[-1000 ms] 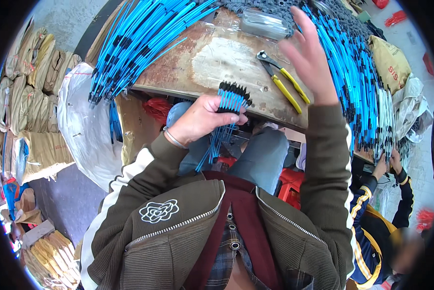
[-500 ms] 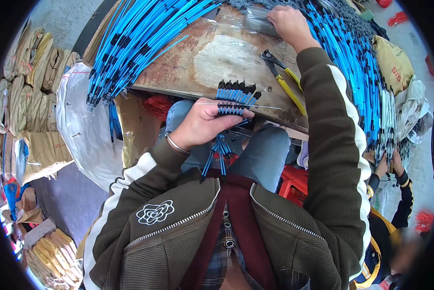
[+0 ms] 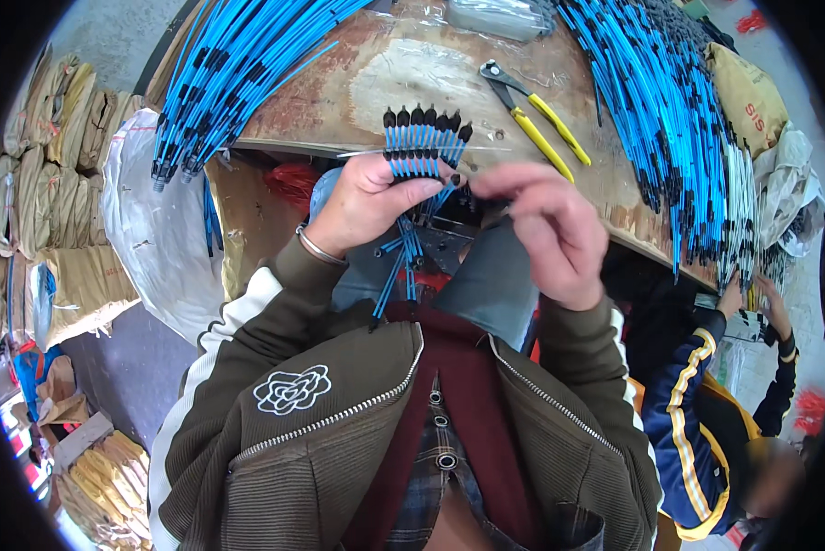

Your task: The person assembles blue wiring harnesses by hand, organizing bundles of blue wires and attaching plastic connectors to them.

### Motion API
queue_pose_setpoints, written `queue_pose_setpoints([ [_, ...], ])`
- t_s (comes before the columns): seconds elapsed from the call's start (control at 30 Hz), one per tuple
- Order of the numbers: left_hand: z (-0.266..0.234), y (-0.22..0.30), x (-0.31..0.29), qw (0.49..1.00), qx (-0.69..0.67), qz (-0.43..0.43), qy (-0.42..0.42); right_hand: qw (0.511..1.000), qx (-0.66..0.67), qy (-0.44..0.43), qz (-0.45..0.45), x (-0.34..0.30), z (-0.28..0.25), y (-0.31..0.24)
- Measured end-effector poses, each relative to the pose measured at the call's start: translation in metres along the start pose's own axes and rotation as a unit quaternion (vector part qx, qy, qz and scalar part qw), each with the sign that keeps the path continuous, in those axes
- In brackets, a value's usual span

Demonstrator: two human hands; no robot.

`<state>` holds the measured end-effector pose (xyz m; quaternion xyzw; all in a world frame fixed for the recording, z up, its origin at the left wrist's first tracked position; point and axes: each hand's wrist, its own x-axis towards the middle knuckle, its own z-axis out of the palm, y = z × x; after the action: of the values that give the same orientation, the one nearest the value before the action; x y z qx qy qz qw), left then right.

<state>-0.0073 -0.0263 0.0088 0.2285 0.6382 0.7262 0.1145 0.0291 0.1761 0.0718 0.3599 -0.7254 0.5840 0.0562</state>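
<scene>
My left hand (image 3: 365,204) is closed around a bunch of thin blue rods (image 3: 414,163) with black end pieces, held above my lap at the table's edge. The black tips fan upward, and the lower ends hang below the hand. A thin, straight wire (image 3: 362,153) runs across the row of rods. My right hand (image 3: 555,225) is just right of the bunch, fingers curled and fingertips pinched toward it. Motion blurs those fingertips, and what they hold cannot be made out. Yellow-handled pliers (image 3: 534,119) lie on the table beyond the right hand.
The worn wooden table (image 3: 316,106) carries blue rods (image 3: 233,78) at left and more blue rods (image 3: 661,119) at right. A clear plastic packet (image 3: 500,16) lies at the back. At right, another person's hands (image 3: 773,308) touch white rods. Brown bundles (image 3: 54,165) are stacked at left.
My right hand has left the clear packet and come back toward me, beside the bunch. My left hand with the rods appears slightly farther left and higher in view.
</scene>
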Motion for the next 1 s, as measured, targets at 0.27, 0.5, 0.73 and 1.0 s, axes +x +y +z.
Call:
queue_pose_setpoints([
  [0.27,0.002,-0.003,-0.002,0.999,0.015,0.035,0.000,0.955,0.201,-0.182,0.121,-0.028,0.037,-0.004],
  [0.5,0.003,0.006,-0.007,0.997,0.042,0.041,-0.040,0.959,0.127,0.207,0.147,-0.023,0.004,-0.016],
  [0.73,0.005,0.008,-0.007,0.995,0.060,0.070,-0.043,0.945,-0.252,0.191,0.089,-0.002,0.000,-0.022],
  [1.0,0.003,0.007,-0.008,0.994,0.082,0.054,-0.040,0.936,-0.304,0.172,0.053,0.006,0.001,-0.024],
])
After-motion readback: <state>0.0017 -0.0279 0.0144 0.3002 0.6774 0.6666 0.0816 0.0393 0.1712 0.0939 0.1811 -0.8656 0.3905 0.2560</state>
